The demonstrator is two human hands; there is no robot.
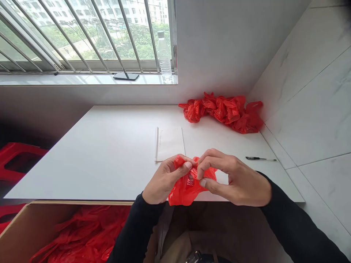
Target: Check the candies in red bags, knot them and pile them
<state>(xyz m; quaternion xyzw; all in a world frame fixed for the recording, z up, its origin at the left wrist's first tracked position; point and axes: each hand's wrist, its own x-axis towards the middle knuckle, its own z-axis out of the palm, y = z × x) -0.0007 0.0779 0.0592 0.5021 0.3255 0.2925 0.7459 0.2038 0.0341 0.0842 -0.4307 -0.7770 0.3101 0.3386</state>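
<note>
A crumpled red plastic bag (184, 190) hangs over the near edge of the white table (109, 153), gripped by both my hands. My left hand (164, 180) pinches its upper left part between thumb and fingers. My right hand (233, 179) curls round its right side, fingertips meeting the left hand's. Both arms wear black sleeves.
A heap of knotted red bags (223, 111) lies at the table's far right corner by the tiled wall. A paper sheet (169, 143) and a black pen (259, 158) lie on the table. A cardboard box (41, 223) of red bags stands below left. A phone (126, 76) and bottle (164, 54) sit on the sill; a red stool (16, 157) is at left.
</note>
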